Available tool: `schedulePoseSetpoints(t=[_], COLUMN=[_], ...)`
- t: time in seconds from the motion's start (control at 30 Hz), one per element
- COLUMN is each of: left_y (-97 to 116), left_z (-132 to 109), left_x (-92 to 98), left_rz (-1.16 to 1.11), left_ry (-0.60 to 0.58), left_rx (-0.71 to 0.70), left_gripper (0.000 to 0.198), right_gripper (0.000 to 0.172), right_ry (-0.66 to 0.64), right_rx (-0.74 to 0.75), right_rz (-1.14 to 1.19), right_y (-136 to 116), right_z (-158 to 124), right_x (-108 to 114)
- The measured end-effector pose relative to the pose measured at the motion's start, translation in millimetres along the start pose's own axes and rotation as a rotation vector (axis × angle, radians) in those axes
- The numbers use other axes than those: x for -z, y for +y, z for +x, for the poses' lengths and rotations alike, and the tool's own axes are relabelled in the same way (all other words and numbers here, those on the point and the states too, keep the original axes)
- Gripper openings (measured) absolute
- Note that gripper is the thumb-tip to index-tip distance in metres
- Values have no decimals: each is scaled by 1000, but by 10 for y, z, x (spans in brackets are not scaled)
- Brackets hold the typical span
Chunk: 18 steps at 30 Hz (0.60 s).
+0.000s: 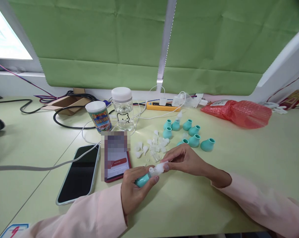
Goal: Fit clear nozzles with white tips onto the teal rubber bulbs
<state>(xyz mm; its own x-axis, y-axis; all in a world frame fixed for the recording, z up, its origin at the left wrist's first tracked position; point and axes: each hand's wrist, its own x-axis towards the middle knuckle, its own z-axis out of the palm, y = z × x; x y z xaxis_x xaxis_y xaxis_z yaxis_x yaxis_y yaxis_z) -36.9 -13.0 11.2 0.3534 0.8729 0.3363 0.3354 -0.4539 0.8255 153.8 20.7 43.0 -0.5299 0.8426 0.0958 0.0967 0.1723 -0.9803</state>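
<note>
At a pale table [238, 195], a teal bulb [142, 180] in hand with a translucent fitting [159, 169] at its mouth

With the held bulb as the dial's centre, a green blind [102, 39] hung at twelve o'clock, behind the table. A red bag [250, 114] lay at two, a dark-screened phone [79, 175] at nine, and a white-lidded clear bottle [122, 109] stood at eleven.

The left hand [133, 193] curled around the teal bulb, thumb and fingers closed on its body. From between two and three o'clock the right hand [189, 162] pinched the outer end of the translucent fitting; whether this was fully seated could not be told.

Between one and two o'clock stood eight other bulbs [207, 144]. One, towards the far side, seemed to carry a translucent tip [179, 115] in its mouth. The remaining seven showed none, so by that measure most looked unfitted.

Smallest of all, loose translucent pieces [161, 142] lay scattered between twelve and one, too jumbled to count and apparently unused.
</note>
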Motion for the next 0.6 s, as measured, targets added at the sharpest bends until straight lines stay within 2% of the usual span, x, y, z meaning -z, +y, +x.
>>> schedulePoseSetpoints(t=[0.13,0.27,0.43,0.6], left_y=[28,79,100,74], left_z=[11,31,52,73], left_x=[14,47,68,59], left_rz=[-46,-111,-245,-447], left_ry=[24,-27,-111,-190], left_rx=[9,53,148,293], left_gripper=[18,22,31,39], right_gripper=[17,13,12,15], right_ry=[71,95,61,-28], right_rx=[35,68,176,278], right_rz=[113,145,-14,-184], right_y=[55,67,22,-44], right_z=[-5,-16,-10,7], right_x=[-68,-101,-53,34])
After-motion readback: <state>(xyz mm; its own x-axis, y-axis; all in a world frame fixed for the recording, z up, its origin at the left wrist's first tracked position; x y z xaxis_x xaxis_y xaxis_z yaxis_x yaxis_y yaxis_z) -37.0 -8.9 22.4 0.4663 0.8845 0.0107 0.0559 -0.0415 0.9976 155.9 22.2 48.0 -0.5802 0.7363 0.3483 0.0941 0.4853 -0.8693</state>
